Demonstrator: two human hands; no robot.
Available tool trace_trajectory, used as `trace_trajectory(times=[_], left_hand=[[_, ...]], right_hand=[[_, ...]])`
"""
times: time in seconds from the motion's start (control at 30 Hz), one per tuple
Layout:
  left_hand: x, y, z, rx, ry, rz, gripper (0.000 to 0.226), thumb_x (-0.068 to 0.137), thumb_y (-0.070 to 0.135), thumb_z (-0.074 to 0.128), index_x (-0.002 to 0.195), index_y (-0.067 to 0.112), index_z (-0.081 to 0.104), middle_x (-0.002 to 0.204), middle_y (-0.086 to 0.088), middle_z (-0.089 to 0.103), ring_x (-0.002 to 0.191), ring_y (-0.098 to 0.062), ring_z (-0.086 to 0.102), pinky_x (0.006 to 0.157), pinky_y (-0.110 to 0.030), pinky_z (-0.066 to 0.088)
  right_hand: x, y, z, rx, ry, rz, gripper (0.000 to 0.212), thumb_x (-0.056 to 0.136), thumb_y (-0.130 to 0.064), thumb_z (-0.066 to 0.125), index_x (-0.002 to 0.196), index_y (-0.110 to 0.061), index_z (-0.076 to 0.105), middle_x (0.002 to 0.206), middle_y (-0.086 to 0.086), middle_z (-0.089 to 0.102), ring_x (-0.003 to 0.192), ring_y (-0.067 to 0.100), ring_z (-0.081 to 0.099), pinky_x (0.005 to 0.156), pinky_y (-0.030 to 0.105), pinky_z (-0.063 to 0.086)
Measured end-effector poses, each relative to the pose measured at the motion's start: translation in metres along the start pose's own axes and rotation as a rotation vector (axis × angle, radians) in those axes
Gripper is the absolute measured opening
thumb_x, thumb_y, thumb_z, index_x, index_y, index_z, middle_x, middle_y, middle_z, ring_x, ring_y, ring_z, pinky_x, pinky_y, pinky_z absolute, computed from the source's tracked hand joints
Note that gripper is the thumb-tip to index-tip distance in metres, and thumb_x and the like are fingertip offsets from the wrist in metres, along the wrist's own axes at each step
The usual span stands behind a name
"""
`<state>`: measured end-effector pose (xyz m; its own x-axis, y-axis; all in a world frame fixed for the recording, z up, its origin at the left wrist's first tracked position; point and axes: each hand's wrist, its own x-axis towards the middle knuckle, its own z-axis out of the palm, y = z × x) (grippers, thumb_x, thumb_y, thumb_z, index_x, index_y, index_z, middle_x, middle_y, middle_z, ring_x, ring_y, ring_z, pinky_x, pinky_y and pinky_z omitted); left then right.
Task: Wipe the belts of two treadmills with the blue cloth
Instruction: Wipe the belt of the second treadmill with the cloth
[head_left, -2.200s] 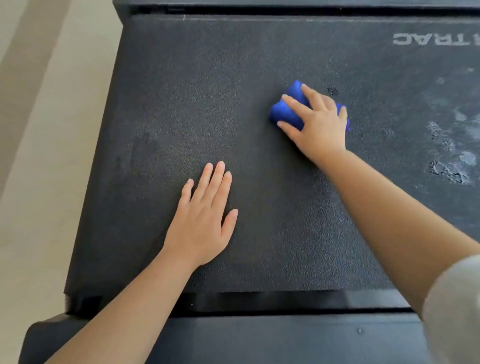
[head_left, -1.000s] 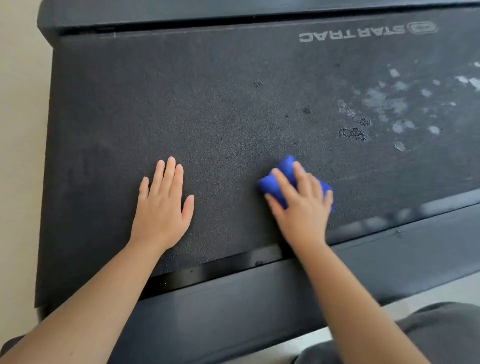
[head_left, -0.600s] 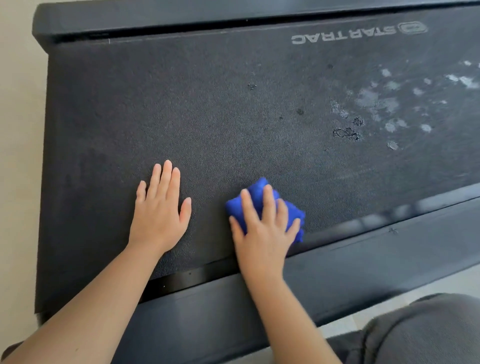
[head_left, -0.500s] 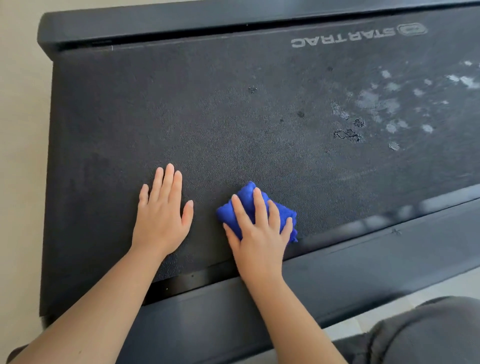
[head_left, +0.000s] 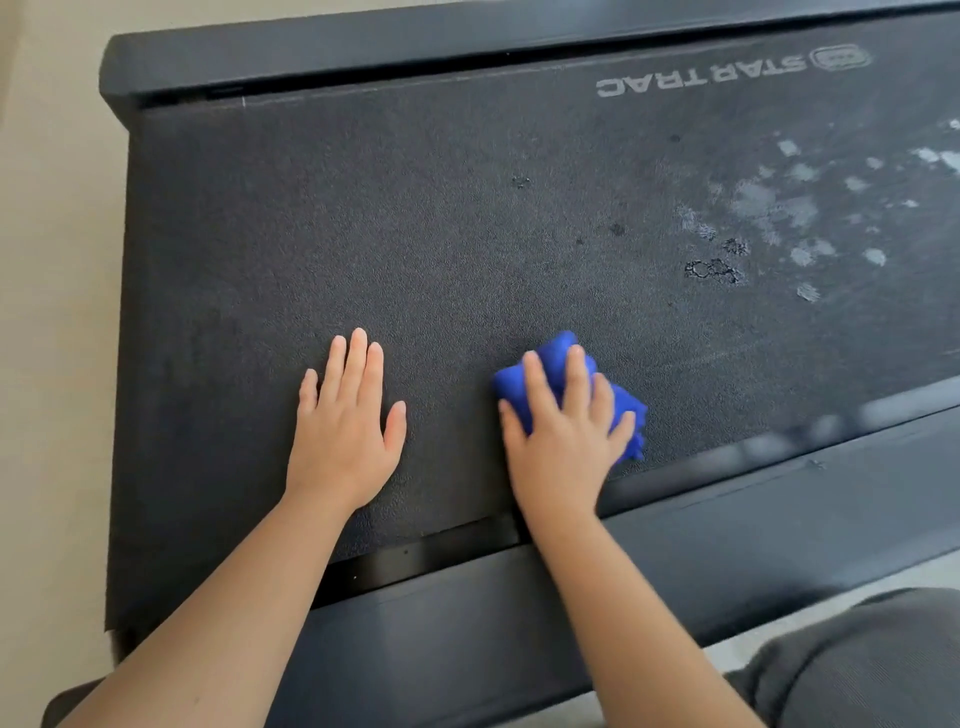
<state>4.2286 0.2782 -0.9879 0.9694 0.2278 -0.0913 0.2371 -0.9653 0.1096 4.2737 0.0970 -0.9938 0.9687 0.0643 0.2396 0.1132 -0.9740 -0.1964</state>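
- The blue cloth (head_left: 555, 358) sits bunched on the treadmill belt (head_left: 415, 234), close to the belt's near edge and just short of the side rail (head_left: 753, 525).
- The right hand (head_left: 563, 441) lies over the cloth with fingers spread and fairly straight, pressing it down rather than pinching it. Blue shows past the fingertips and at the little-finger side.
- The left hand (head_left: 345, 431) rests flat on the belt beside it, fingers extended, holding nothing.
- The cloth looks soft, light and limp (it folds into lumps under the palm), so it will likely deform and slip out from under a loose hand.
- Best hold, I judge: palm centred on the bunch, fingers draped over its far edge so it drags along with the hand.
- The belt's pebbled surface should give friction against the cloth.
- Pale marks (head_left: 769, 202) lie well to the right, apart from the cloth.
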Motion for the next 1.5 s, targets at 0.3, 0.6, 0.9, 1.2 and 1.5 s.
trace_trajectory(times=[0.3,0.6,0.9,1.2,1.5], left_hand=[[0.009,0.012,-0.009,0.029,-0.05,-0.052,0.062,0.091,0.032,0.023,0.143,0.0,0.026,0.152,-0.017,0.021,0.141,-0.032,0.019,0.106,-0.054,0.025],[0.097,0.006,-0.017,0.062,-0.101,-0.033,0.058,0.1,0.036,0.017,0.149,0.012,-0.003,0.157,-0.001,-0.01,0.143,-0.018,-0.009,0.113,-0.05,0.005],[0.101,0.005,-0.006,0.008,0.027,-0.049,0.068,0.09,0.041,0.008,0.148,0.007,0.015,0.157,-0.005,0.006,0.144,-0.02,0.004,0.11,-0.054,0.015],[0.102,0.001,-0.003,0.014,0.057,-0.015,0.061,0.092,0.036,0.024,0.143,0.004,0.031,0.153,-0.01,0.024,0.141,-0.024,0.021,0.103,-0.057,0.029],[0.101,0.002,-0.006,0.019,0.059,-0.025,0.061,0.092,0.036,0.025,0.143,0.004,0.032,0.152,-0.009,0.025,0.14,-0.023,0.023,0.103,-0.057,0.03]], right_hand=[[0.051,0.048,0.001,0.023,-0.039,-0.364,0.051,0.078,-0.054,0.043,0.118,-0.03,0.064,0.133,0.006,0.055,0.109,0.036,0.057,0.084,0.063,0.041],[0.08,0.055,0.01,0.096,-0.062,-0.616,0.047,0.081,-0.052,0.045,0.118,-0.03,0.064,0.134,0.007,0.054,0.112,0.033,0.054,0.085,0.064,0.039],[0.188,-0.031,0.056,0.209,-0.163,-0.878,0.049,0.081,-0.054,0.043,0.119,-0.03,0.064,0.134,0.005,0.054,0.11,0.037,0.056,0.085,0.066,0.035],[0.323,-0.157,0.107,0.117,-0.268,-0.78,0.05,0.091,-0.054,0.045,0.139,-0.042,0.037,0.153,-0.008,0.023,0.134,0.024,0.026,0.107,0.055,0.015],[0.253,-0.09,0.081,0.252,-0.121,-0.924,0.05,0.08,-0.054,0.048,0.124,-0.032,0.059,0.135,0.006,0.051,0.115,0.032,0.05,0.092,0.062,0.034]])
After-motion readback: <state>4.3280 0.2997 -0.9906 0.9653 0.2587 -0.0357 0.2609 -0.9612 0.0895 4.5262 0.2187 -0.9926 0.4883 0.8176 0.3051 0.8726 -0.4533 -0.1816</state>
